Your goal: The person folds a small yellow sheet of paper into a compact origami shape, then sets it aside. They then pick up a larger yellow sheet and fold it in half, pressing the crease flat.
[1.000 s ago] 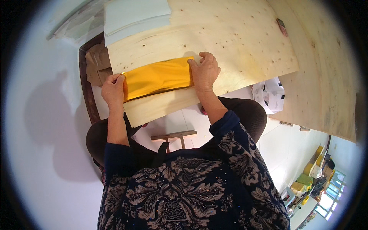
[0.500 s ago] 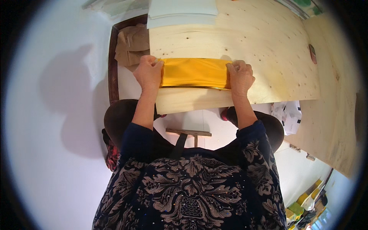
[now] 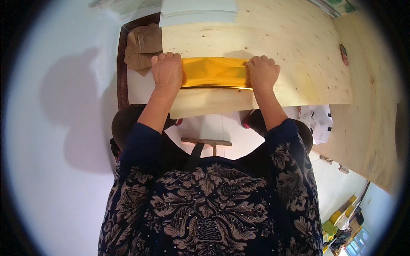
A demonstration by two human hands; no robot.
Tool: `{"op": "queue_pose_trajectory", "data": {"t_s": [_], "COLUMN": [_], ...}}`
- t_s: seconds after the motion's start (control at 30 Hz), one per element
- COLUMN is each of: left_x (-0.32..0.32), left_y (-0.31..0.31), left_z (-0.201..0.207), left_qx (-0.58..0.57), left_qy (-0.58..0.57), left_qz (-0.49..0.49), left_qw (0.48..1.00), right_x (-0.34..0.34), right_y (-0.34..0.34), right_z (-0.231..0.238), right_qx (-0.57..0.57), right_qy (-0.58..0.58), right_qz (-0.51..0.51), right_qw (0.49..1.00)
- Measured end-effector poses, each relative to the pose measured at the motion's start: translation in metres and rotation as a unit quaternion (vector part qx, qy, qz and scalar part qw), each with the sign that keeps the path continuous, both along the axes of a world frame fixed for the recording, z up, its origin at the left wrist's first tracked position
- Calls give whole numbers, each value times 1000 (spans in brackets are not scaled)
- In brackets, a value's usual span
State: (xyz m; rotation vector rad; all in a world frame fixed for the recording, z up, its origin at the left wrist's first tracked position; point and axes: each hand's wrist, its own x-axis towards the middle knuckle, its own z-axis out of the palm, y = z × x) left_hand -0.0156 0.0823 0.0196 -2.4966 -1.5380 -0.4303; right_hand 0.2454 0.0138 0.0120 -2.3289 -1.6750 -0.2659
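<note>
A shiny gold foil sheet, folded into a wide strip, lies across the near part of the pale plywood table. My left hand is closed on its left end, knuckles up. At the right end my right hand grips the foil with the fingers curled over. Between the two hands the strip is stretched, with soft creases in its surface and a dark, glossy near edge. My fingertips are mostly hidden beneath the hands.
Pale sheets are stacked at the table's far left. Crumpled brown paper lies left of the table. A small dark handheld device rests at the right. Below the table's front edge stands a wooden T-shaped piece; a white bag is right.
Both hands have rolled forward, so their backs and knuckles now face up at the foil's ends. The whole view has shifted slightly.
</note>
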Motion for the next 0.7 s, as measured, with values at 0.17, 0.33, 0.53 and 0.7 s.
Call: {"op": "queue_pose_trajectory", "data": {"t_s": [0.17, 0.33, 0.53, 0.7], "left_x": [19, 33, 25, 21], "left_y": [-8, -26, -46, -53], "left_z": [11, 13, -1, -15], "left_qx": [-102, -111, -135, -164], "left_qy": [95, 56, 50, 16], "left_qz": [40, 82, 86, 94], "left_qw": [989, 989, 986, 982], "right_x": [-9, -26, -21, -15], "right_y": [-2, -22, -42, -51], "right_z": [10, 3, -7, -8], "right_qx": [-31, -79, -45, -86], "right_qy": [-103, -70, -59, -43], "right_qz": [55, 69, 90, 92], "right_qw": [993, 992, 993, 991]}}
